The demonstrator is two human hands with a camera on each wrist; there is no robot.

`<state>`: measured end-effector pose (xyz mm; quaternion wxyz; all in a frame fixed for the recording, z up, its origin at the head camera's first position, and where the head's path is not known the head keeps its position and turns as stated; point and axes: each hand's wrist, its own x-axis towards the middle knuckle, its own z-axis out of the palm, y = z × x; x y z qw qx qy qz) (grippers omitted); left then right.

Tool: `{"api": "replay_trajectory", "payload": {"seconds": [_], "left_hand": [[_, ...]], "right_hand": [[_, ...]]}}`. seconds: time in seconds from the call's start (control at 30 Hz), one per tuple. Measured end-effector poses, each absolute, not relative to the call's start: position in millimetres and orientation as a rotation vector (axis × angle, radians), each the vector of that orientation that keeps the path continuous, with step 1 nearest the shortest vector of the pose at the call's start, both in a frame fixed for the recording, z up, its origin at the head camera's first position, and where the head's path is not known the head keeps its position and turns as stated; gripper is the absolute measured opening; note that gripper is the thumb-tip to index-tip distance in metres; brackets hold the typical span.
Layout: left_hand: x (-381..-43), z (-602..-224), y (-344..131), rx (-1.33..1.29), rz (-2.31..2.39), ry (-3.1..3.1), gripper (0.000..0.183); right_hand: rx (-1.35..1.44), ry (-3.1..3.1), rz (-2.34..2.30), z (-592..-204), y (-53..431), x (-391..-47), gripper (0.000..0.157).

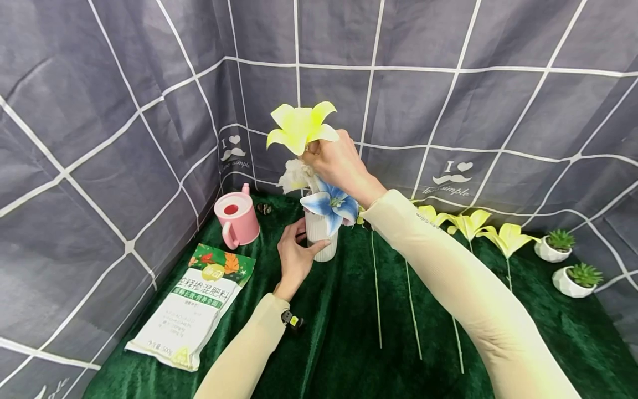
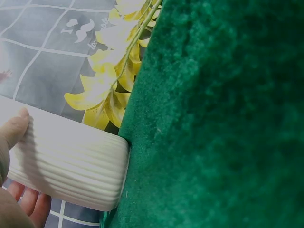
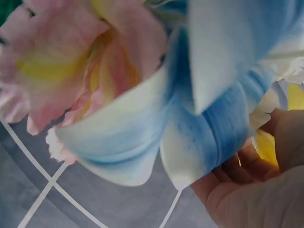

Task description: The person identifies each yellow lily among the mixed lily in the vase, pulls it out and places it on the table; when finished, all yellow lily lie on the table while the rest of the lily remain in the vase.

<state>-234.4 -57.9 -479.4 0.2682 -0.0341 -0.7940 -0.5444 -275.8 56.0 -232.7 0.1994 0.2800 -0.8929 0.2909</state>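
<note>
A white ribbed vase (image 1: 326, 252) stands on the green cloth, and my left hand (image 1: 296, 256) grips its side. The left wrist view shows the thumb and fingers on opposite sides of the vase (image 2: 76, 164). Above the vase, my right hand (image 1: 340, 165) pinches a yellow artificial lily (image 1: 301, 126) just below its bloom; the stem's lower part is hidden. A blue-and-white lily (image 1: 331, 204) and a white flower (image 1: 294, 177) rise at the vase's mouth. In the right wrist view a pink flower (image 3: 128, 42) sits beside the blue petals (image 3: 209, 133), near my right hand (image 3: 251, 190).
A pink watering can (image 1: 238, 221) and a fertilizer bag (image 1: 191, 310) lie to the left. On the right, several yellow lilies (image 1: 508, 239) rest on the green cloth (image 1: 349, 354), with two potted succulents (image 1: 573, 281) beyond. Grey gridded fabric (image 1: 423, 33) hangs behind.
</note>
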Motion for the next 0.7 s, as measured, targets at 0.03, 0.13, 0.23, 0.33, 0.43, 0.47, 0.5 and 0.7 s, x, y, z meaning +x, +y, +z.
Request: {"api": "replay_trajectory", "payload": {"seconds": [0.03,0.13,0.23,0.33,0.43,0.47,0.5,0.7], "left_hand": [[-234.6,-479.2,-58.1,-0.092,-1.472,-2.143,0.072],[-234.8,-479.2,-58.7,-0.099,-1.483,-2.137,0.071],[-235.1,-479.8,-59.1,-0.102,-1.487,-2.131,0.07],[-235.5,-480.8,-59.1,-0.106,-1.486,-2.124,0.07],[-235.7,-481.3,-58.8,-0.122,-1.485,-2.102,0.071],[-235.6,-481.4,-58.7,-0.128,-1.485,-2.094,0.071],[-235.3,-481.3,-58.5,-0.133,-1.486,-2.087,0.071],[-234.9,-479.9,-58.2,-0.125,-1.477,-2.089,0.07]], "right_hand": [[0.766,-2.491,0.798,-232.6,55.5,-275.6,0.03],[0.738,-2.476,0.78,-233.0,55.1,-275.2,0.041],[0.704,-2.456,0.79,-233.9,55.1,-275.3,0.034],[0.659,-2.435,0.841,-235.1,55.1,-278.3,0.032],[0.643,-2.424,0.932,-235.7,55.0,-282.3,0.038],[0.644,-2.426,0.957,-235.8,55.2,-283.2,0.039],[0.651,-2.431,0.984,-235.8,55.5,-283.5,0.039],[0.742,-2.446,1.072,-233.8,58.6,-280.0,0.023]]}}
